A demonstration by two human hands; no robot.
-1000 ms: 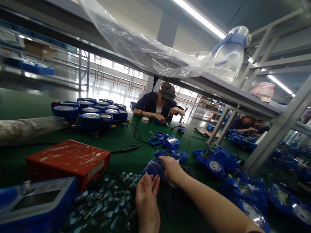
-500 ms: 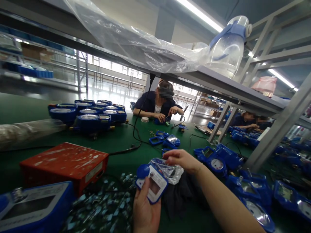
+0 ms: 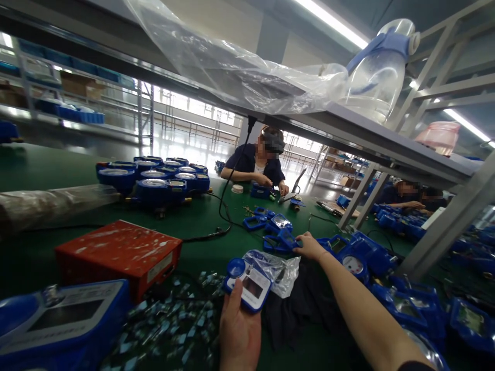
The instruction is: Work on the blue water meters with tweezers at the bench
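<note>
**Right hand leaves the bag, reaches out to the blue parts**

Change since half a second ago: the right hand (image 3: pixel 309 246) has let go of the clear plastic bag (image 3: pixel 280 268) and stretched forward across the tabletop (image 3: pixel 193 219) — it now sits on the blue cover pieces (image 3: pixel 280 238) lying past the bag. Fingers are curled down onto them; cannot tell whether the grip has closed on one or only touches. The left hand (image 3: pixel 240 332) stays low and near the body, grip wrapped around the blue-and-white meter housing (image 3: pixel 249 283), face toward the camera, round blue cap at its upper left. The bag now hangs loose behind and to the right of the housing, touching it. Judgement: unwrapping looks finished and a mating part is being fetched.

Room and edges:
- left of the held housing — a scatter of small metal clips (image 3: pixel 174 319), close under the left hand
- further left, a red box (image 3: pixel 119 252) and a large blue device (image 3: pixel 58 319) at the near edge
- right of the forearm, crowded blue meters (image 3: pixel 356 260), just beside the reaching hand
- a black cable (image 3: pixel 224 211) runs across the middle, clear of both hands
- open green tabletop lies between the red box and the cover pieces
- a person (image 3: pixel 263 162) works at the far side, well apart
</note>
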